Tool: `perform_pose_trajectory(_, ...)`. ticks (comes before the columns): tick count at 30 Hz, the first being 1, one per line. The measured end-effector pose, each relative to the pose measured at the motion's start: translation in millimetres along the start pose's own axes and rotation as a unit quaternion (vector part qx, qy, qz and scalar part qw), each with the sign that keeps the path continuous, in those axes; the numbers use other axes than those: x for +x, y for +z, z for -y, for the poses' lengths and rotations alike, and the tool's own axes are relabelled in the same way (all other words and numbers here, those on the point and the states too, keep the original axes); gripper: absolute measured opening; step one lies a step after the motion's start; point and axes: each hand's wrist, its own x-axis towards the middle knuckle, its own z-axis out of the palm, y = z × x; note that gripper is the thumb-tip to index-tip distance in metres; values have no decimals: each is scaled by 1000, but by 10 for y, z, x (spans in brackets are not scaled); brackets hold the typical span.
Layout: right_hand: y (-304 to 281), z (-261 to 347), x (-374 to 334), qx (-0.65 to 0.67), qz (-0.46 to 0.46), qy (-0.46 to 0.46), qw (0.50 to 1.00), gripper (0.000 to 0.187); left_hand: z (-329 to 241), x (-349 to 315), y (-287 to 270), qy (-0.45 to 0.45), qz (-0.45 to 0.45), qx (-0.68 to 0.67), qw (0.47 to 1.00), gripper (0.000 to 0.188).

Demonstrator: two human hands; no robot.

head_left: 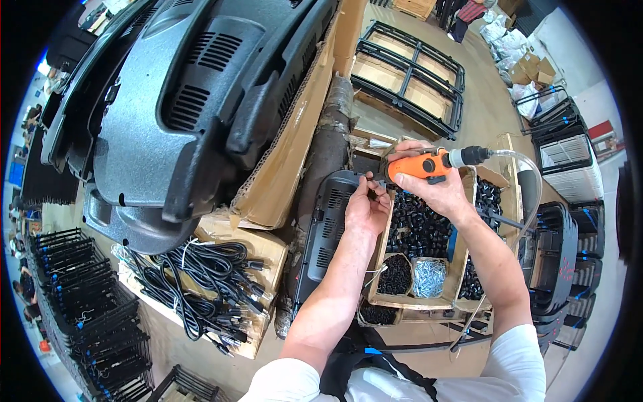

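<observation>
At the cover [334, 209], work seemed unfinished. A driver [407, 167] was gripped by the right hand [443, 195]; what the left hand [366, 210] held was unclear.

Driver [410, 167]: bright orange, black trim
Hose [514, 154]: translucent, whitish
Panel [333, 214]: dark grey, rows of slots
Shells [137, 151]: dark grey, fine speckle, slotted bands
Cardboard [284, 154]: brown
Cables [191, 268]: black
Caps [418, 228]: glossy black
Screws [429, 277]: silver, bluish cast
Sleeves [519, 358]: white

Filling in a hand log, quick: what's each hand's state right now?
Left hand: fingers curled by the black vented part; whether it grips anything cannot be told.
Right hand: closed around the orange tool.
</observation>
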Motion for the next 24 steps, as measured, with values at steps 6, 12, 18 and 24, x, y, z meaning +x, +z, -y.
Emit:
perform_pose_trajectory(6, 187, -138, 210, 8, -15, -3, 1000, 51, -41, 57, 36, 26, -22, -23, 999, 30)
perform_pose_trajectory(12, 314, -152, 376, -46, -14, 37, 998, 46, 92, -285, -118, 22, 16, 101, 994, 27)
perform_pose_trajectory(18, 367, -169, 455, -123, 17, 17, 992, 32, 107, -618, -465, 2, 34, 196, 980, 30)
perform_pose_trajectory(24, 347, -227, 465, -148, 35, -5, 988, 37, 113, -905, -586, 52, 13, 297, 953, 31)
